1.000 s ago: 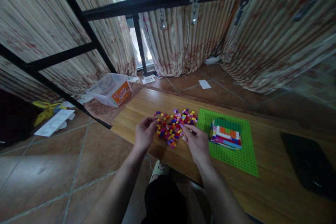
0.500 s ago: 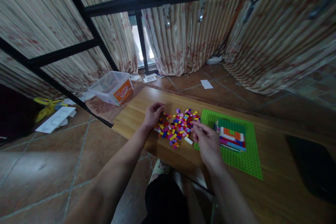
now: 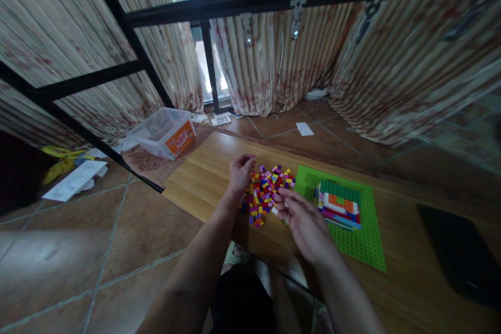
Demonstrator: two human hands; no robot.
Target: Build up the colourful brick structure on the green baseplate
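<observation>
A pile of small coloured building bricks (image 3: pixel 263 191) lies on the wooden table, in yellow, red, pink, purple, blue and orange. My left hand (image 3: pixel 240 171) is at its left far edge, thumb and fingers pinched together; whatever is between the fingertips is too small to make out. Over the right side of the pile, my right hand (image 3: pixel 303 219) has its fingers loosely apart, close to the bricks and a white brick (image 3: pixel 274 211). Right of that hand, a layered brick block (image 3: pixel 340 206), with a green, white and orange top, stands on a green baseplate (image 3: pixel 364 248).
A dark flat object (image 3: pixel 456 250) lies at the table's right end. On the floor are a clear plastic bin (image 3: pixel 156 133) with an orange label, a white panel (image 3: pixel 76 180) and a sheet of paper (image 3: pixel 304 129). A black metal frame (image 3: pixel 254 8) crosses before the curtains.
My left hand has shifted right along the pile's far edge. My right hand has moved left over the bricks, its fingers loosening from a pinch. The view has turned slightly.
</observation>
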